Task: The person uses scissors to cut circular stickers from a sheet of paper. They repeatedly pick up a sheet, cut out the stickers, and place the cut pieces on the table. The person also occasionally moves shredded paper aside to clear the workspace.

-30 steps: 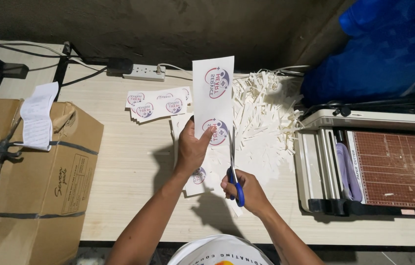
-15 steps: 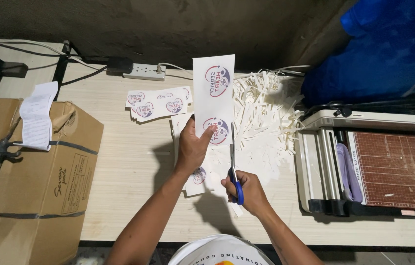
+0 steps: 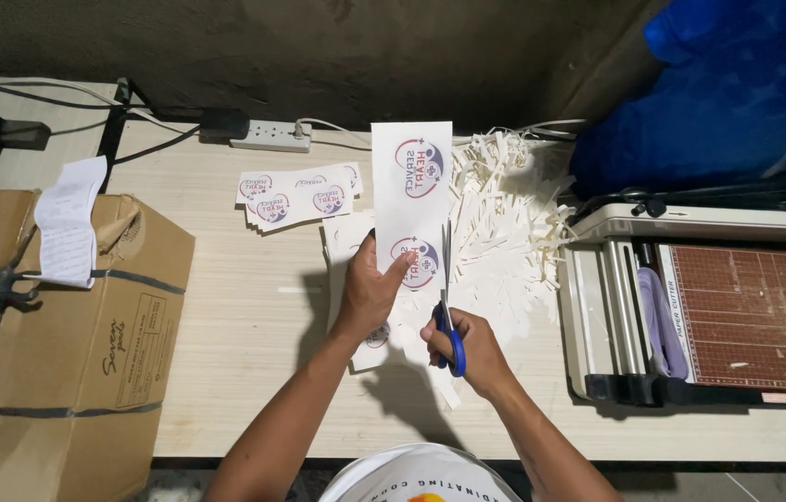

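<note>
My left hand (image 3: 369,288) holds up a long white paper strip (image 3: 411,191) printed with two round red-and-blue logos, gripping it at its lower left edge. My right hand (image 3: 462,344) grips blue-handled scissors (image 3: 446,307), whose blades point up along the strip's right edge beside the lower logo. Under my hands lie more white printed sheets (image 3: 376,339) on the wooden table (image 3: 235,353).
A pile of cut logo stickers (image 3: 295,195) lies at the back, with a heap of white paper trimmings (image 3: 504,214) to the right. A paper cutter with a brown grid bed (image 3: 737,316) stands far right. A strapped cardboard box (image 3: 58,325) stands left. A power strip (image 3: 272,139) sits by the wall.
The strip and both hands have shifted slightly right and down. The scissor blades have advanced further up along the strip's right edge.
</note>
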